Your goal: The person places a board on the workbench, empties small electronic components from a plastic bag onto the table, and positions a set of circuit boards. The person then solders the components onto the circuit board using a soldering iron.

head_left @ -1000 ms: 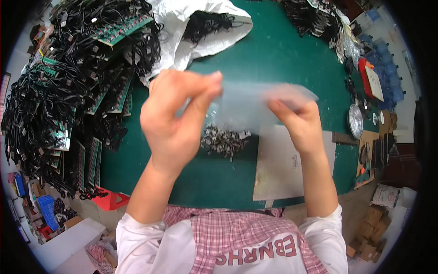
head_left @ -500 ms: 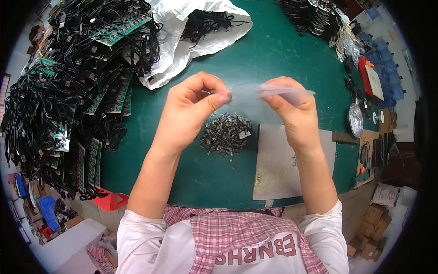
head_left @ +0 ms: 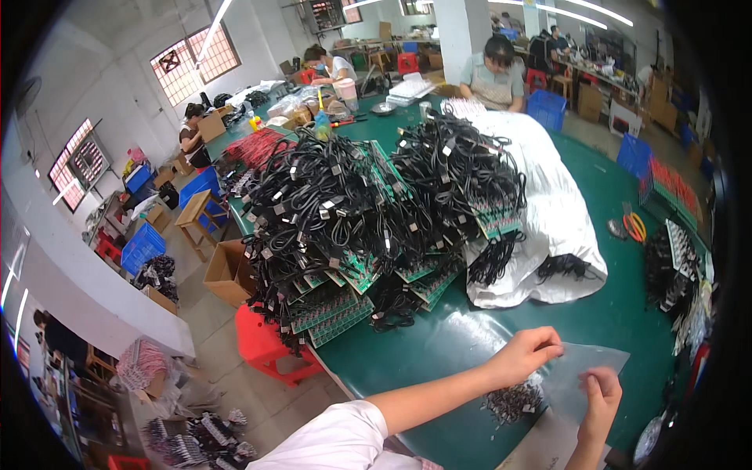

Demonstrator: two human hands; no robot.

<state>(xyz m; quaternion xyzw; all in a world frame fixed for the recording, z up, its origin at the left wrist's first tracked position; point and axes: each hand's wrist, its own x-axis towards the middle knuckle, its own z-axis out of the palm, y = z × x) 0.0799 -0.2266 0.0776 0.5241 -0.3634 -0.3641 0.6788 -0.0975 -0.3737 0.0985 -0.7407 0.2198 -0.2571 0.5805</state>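
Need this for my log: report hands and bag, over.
Left hand pinching clear bag edge. Right hand at bag, grip unclear. Small parts heaped on table nearby.

Cabled circuit boards (head_left: pixel 345 207) crowd the left edge of a worktable (head_left: pixel 642 321), a sack (head_left: pixel 540 164) lying to their right.
Toward the front edge, a heap of small parts (head_left: pixel 509 403) sits on the surface beneath the left hand (head_left: pixel 533 350) and right hand (head_left: pixel 603 395), a bag (head_left: pixel 570 370) between them. Bundled cables (head_left: pixel 667 266) lie near the right edge; a stool (head_left: pixel 270 345) stands beside the left.

Fisheye from head height, facing leftward, across near green table (head_left: pixel 636 309)
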